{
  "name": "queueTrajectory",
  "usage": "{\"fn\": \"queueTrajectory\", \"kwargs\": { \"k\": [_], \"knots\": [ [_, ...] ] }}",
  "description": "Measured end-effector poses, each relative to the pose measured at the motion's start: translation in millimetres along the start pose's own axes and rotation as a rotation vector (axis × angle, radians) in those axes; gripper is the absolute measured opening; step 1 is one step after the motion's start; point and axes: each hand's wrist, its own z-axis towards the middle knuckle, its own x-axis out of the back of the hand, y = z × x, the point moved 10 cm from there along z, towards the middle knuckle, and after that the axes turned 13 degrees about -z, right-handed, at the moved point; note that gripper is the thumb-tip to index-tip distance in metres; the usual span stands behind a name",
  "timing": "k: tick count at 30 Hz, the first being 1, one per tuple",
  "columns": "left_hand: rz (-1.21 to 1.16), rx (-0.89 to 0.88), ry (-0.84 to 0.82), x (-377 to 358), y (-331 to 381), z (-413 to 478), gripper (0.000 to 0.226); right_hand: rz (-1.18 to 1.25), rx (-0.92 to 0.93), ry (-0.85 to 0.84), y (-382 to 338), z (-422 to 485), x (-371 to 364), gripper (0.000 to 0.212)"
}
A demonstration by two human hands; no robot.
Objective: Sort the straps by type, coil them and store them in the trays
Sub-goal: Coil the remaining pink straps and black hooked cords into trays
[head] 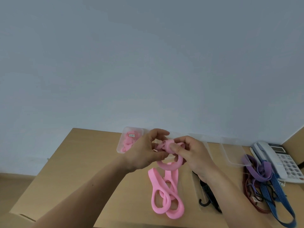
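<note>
Two hands meet in the middle of the frame above a wooden table (79, 162), both on one pink strap (167, 166). The only label is a small red-bordered tag (131, 135) on the pink bands in the clear tray (118, 149) just upper left of the hands, and its writing is too small to read. The telephone (283, 160) at the right edge shows no legible brand.

The left hand (143, 153) has its fingers curled, with thumb and forefinger arched round a twisted end of the strap. The right hand (195, 157) pinches the wound part: its thumb is pressed flat on top and the other fingers are curled beneath. A loop of the strap sags below both hands. More pink straps (164, 196) lie on the table below it. Purple straps (258, 170) and blue striped straps (276, 196) are heaped at lower right, beside an empty clear tray (233, 155).
</note>
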Motion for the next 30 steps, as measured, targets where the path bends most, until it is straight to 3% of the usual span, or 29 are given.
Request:
{"fn": "queueTrajectory", "kwargs": {
  "k": [3,7,11,22,26,30],
  "knots": [
    [0.008,0.078,0.01,2.7,-6.1,-1.0,0.062,0.033,0.043,0.019,-3.8,-3.2,-1.0,0.014],
    [-0.117,0.172,-0.061,-3.1,-8.4,-4.8,0.029,0.007,0.09,0.034,-8.3,-5.5,-3.4,0.028],
    [-0.233,0.236,-0.051,-3.8,-8.2,-4.5,0.034,-0.017,0.11,0.004,-8.1,-5.7,-8.7,0.041],
    [-0.247,0.114,-0.001,5.8,-3.6,-3.5,0.037,0.13,0.065,-0.079,-3.8,-4.2,-17.3,0.034],
    [-0.175,0.036,0.02,16.4,-1.9,-3.8,0.036,0.137,-0.005,0.019,-0.7,2.0,-18.0,0.023],
    [-0.097,-0.001,0.028,27.1,-1.6,-4.4,0.037,0.121,-0.018,0.008,-2.3,4.2,-28.6,0.014]
  ]
}}
